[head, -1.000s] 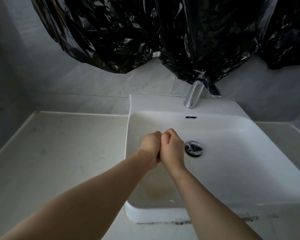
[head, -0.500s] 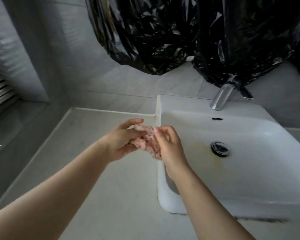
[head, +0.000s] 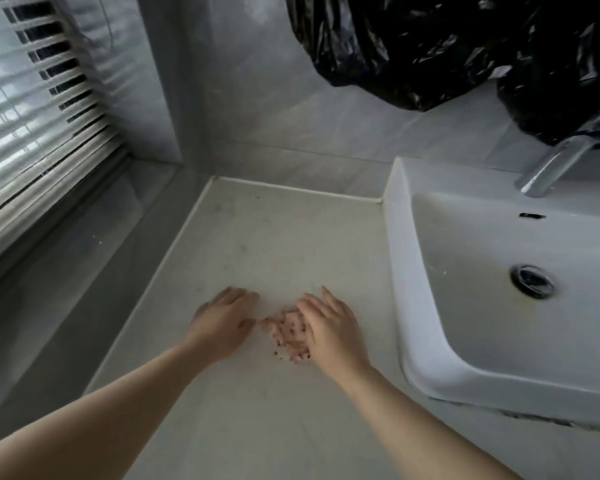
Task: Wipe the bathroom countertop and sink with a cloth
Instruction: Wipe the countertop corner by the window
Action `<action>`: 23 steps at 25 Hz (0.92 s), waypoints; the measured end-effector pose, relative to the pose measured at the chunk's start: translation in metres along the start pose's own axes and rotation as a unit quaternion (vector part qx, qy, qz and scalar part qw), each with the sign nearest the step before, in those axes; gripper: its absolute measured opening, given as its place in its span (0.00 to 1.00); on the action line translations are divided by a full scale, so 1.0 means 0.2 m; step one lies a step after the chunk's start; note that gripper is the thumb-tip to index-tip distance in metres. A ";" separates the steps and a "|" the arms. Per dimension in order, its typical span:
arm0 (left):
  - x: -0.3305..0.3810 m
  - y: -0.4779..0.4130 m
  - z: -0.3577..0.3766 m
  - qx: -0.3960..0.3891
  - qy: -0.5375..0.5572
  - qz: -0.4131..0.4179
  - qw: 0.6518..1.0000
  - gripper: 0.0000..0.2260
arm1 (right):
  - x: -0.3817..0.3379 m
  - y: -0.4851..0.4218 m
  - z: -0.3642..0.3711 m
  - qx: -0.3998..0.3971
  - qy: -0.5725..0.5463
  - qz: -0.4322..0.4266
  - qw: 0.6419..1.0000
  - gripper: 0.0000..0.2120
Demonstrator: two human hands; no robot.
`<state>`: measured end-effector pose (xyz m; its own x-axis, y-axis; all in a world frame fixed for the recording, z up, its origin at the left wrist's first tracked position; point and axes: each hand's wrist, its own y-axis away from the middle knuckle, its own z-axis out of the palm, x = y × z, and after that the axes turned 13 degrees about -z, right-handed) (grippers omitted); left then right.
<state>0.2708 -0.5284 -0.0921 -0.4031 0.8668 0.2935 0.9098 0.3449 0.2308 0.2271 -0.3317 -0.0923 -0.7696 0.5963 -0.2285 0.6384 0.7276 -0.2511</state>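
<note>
Now both arms reach forward and down, palms facing the counter (head: 274, 237). The left hand (head: 222, 323) lies flat on the bare surface, fingers straight and released, its thumb tip just beside the cloth (head: 286, 332). The right hand (head: 333, 330) is also flat, fingers spread and straight, pressing on the cloth's right part without grasping it. The cloth is small, pinkish with dark red specks, crumpled, and lies on the counter between the hands, left of the sink (head: 399, 237).

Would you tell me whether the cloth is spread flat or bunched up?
Bunched: the cloth lies crumpled on the countertop, partly under the right hand.
</note>
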 end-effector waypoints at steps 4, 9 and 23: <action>-0.13 -0.03 0.02 0.021 -0.086 0.002 0.996 0.27 | 0.03 -0.06 0.18 -0.108 0.057 -0.078 0.990 0.24; -0.33 -0.19 -0.05 0.033 -0.031 -0.058 0.997 0.29 | 0.30 -0.17 0.14 0.048 0.023 0.355 0.933 0.22; -0.42 -0.32 0.00 0.129 -0.141 -0.063 0.980 0.33 | 0.54 -0.59 0.14 -0.068 0.100 0.344 0.931 0.27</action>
<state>0.2469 -0.6231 -0.1318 -0.5036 0.8639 0.0023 0.8639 0.5036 -0.0049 0.0681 -0.3627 -0.1143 -0.1762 0.9784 -0.1080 0.9838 0.1789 0.0153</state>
